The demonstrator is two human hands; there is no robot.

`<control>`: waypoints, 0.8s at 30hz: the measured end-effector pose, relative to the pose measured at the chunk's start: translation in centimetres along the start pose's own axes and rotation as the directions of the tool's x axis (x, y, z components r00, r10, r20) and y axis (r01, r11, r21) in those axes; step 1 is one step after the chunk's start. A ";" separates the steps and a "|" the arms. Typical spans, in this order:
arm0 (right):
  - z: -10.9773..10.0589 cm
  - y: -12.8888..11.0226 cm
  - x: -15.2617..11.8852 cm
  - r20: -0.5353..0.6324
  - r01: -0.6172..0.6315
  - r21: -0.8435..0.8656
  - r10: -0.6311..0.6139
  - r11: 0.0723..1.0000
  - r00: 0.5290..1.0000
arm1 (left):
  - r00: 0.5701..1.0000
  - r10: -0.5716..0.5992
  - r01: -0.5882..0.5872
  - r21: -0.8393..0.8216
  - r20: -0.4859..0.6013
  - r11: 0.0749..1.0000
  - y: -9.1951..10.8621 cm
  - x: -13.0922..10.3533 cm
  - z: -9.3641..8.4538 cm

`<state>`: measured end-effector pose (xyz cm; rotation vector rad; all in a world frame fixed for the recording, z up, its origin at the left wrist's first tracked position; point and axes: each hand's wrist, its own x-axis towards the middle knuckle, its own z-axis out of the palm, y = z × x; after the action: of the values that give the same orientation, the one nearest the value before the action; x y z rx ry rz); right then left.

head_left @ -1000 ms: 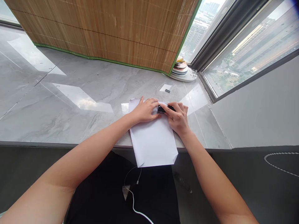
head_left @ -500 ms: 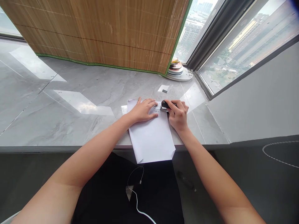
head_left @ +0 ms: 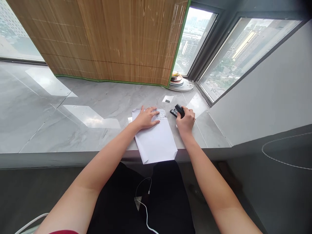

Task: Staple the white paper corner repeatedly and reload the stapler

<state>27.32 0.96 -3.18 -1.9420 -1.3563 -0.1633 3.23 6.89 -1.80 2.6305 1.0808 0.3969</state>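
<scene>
White paper (head_left: pixel 157 143) lies on the grey marble ledge, its lower end hanging over the front edge. Many staples (head_left: pixel 161 114) form rows near the paper's top right corner. My left hand (head_left: pixel 147 118) lies spread on the upper part of the paper, fingertips beside the staples. Right of the paper, my right hand (head_left: pixel 186 119) is wrapped round a black stapler (head_left: pixel 177 111), whose jaws point left and stand apart from the paper.
A small strip of dark staples (head_left: pixel 167 101) lies behind the paper. Stacked plates (head_left: pixel 179 83) stand in the window corner. A bamboo blind (head_left: pixel 109 42) hangs along the back. A white cable (head_left: pixel 147 214) crosses my lap.
My right hand has drawn the stapler off the paper's edge to the right. My left hand has stayed on the paper. The whole view has shifted slightly.
</scene>
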 end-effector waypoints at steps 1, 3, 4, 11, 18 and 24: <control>0.0 0.1 0.0 0.008 -0.017 0.006 0.017 1.000 1.000 | 1.000 -0.003 0.002 -0.002 -0.024 1.000 0.0 0.0 -0.3; 0.0 0.1 0.0 0.028 -0.038 0.019 0.038 0.999 0.999 | 0.990 -0.058 0.057 -0.007 -0.127 0.998 -0.2 -0.4 -1.3; -0.1 0.0 0.0 0.037 -0.045 0.028 0.044 0.999 0.998 | 0.974 -0.115 0.115 -0.010 -0.195 0.993 -0.6 -0.7 -2.0; -0.8 -0.8 -0.4 0.070 -0.047 0.079 0.042 0.996 0.997 | 0.639 -0.700 0.741 0.009 -0.319 0.672 -6.5 -7.0 -5.5; -2.7 -6.6 -2.5 0.153 0.074 0.180 -0.102 0.981 0.983 | 0.597 -0.738 0.795 0.103 -0.315 0.598 -8.1 -9.1 -3.5; -1.2 -13.8 -5.7 0.389 0.095 0.269 -0.198 0.959 0.900 | 0.598 -0.733 0.794 0.112 -0.326 0.598 -8.0 -8.9 -3.8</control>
<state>13.50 -1.95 1.75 -1.7214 -1.7099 0.3506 -9.30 6.59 -2.37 1.9927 2.3423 0.4022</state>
